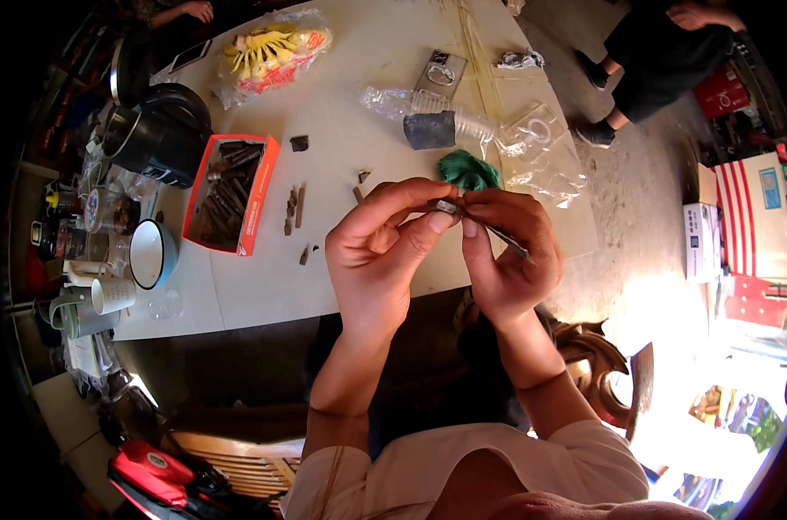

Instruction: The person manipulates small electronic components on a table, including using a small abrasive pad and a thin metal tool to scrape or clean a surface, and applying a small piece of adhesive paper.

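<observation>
Above the front edge of the pale table, my left hand (378,238) and my right hand (516,247) meet at the fingertips. Between my left thumb and fingers is a small dark stick-like piece (446,206) with a paler end. A thin dark strip (509,243) runs along my right fingers, pinched by the thumb. Whether these are one piece or two, I cannot tell. Just beyond the fingertips lies a bunched green cloth (468,170). To the left, an open orange box (256,198) holds many narrow dark pieces; several similar pieces (300,206) lie beside it.
A dark block (429,130) lies near clear plastic packaging (540,143). At left stand a black kettle (155,130), an enamel bowl (152,254) and a white mug (113,295). Bananas in a bag (274,54) lie farther back. A person (670,52) stands beyond the table's right side.
</observation>
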Tool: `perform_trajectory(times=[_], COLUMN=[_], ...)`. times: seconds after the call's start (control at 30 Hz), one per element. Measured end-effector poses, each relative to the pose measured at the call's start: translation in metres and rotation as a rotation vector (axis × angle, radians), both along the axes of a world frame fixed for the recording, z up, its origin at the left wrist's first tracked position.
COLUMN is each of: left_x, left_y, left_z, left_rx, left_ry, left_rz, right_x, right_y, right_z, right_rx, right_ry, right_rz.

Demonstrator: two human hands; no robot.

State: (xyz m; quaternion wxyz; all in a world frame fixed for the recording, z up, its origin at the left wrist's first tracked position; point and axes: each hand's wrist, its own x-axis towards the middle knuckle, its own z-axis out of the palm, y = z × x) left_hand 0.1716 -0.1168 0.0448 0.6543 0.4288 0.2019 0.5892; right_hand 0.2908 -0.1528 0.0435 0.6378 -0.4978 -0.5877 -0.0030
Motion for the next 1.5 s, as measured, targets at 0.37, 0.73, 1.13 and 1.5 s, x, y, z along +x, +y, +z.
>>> perform_trajectory(times=[0.37, 0.73, 1.13, 1.5], left_x=[0.001, 0.004, 0.008, 0.008], left_y=[-0.003, -0.003, -0.005, -0.004], left_z=[0.002, -0.002, -0.007, -0.002], left_rx=[-0.038, 0.049, 0.081, -0.031], left_ry=[0.046, 0.067, 0.105, 0.048], left_rz=[0.027, 0.032, 0.107, 0.066], right_x=[0.003, 0.002, 0.000, 0.005], right_y=[-0.004, -0.005, -0.005, -0.001], right_z=[0.000, 0.001, 0.001, 0.003], right_rx=[0.020, 0.017, -0.017, -0.001], right_ry=[-0.152, -0.123, -0.095, -0.106], right_rz=[-0.047, -0.051, -0.072, -0.038])
